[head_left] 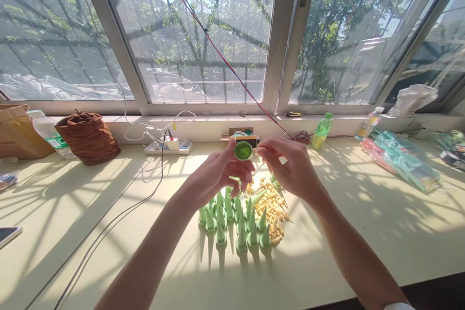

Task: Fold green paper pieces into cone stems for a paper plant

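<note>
My left hand (221, 167) grips a green plastic cone (243, 150), whose round hollow base faces me. Just right of that base, my right hand (290, 162) is closed in a pinch; whatever its fingertips hold is too small to make out. Below both hands, several green cones (241, 235) stand point up on the table in loose rows. Beside them on the right lies a heap of small yellow peg-like pieces (271, 203), partly hidden behind my right hand.
On the pale table (123, 261) a black cable (162, 167) runs from a power strip (185, 147) toward the front left. A brown cloth bag (89, 138) stands at the left, a green bottle (321, 131) at the back. Bagged cables (403, 160) lie at the right.
</note>
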Available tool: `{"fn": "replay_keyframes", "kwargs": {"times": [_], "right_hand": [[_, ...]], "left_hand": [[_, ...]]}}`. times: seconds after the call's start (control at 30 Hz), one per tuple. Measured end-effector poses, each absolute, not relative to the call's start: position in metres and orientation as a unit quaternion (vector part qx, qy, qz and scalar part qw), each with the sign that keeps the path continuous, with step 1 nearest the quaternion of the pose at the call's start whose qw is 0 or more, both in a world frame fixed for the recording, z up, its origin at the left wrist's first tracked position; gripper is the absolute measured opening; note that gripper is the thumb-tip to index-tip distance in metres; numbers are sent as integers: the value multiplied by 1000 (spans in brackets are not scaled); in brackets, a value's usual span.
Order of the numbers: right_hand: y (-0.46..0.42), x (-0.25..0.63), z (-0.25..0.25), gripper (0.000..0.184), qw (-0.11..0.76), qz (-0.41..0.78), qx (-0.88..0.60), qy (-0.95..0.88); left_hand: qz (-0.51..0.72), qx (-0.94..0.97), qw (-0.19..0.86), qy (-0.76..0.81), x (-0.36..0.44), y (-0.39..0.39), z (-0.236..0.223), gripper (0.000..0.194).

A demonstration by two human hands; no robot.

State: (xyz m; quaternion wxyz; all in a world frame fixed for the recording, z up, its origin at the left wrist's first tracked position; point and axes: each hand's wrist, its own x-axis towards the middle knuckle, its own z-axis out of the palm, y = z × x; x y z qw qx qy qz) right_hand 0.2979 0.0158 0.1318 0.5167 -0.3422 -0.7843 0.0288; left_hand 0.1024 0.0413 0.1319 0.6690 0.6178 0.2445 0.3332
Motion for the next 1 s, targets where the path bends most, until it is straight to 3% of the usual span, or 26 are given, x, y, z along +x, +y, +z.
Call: {"fn": "replay_keyframes", "kwargs": {"times": [0.33,0.47,0.57,0.7,0.77,0.87,1.0], "right_hand": [[15,298,131,30,509,51,-357,-782],[15,299,132,35,490,47,-380,-783],[16,299,132,37,480,45,-401,-779],[18,299,132,39,483,46,-425,-764],[19,299,131,40,492,54,-430,-755],[20,300,131,38,516,66,-433,-736],[20,300,131,34,533,59,-434,-724]], "left_hand": [[336,670,637,178,98,38,135,34],[376,740,521,199,99,37,134,28],[415,788,381,250,103,36,131,31],[481,820,175,255,111,35,126,19],[495,822,127,251,113,35,125,18],[482,795,194,312,113,35,126,28],[428,721,423,344,106,38,131,44]]}}
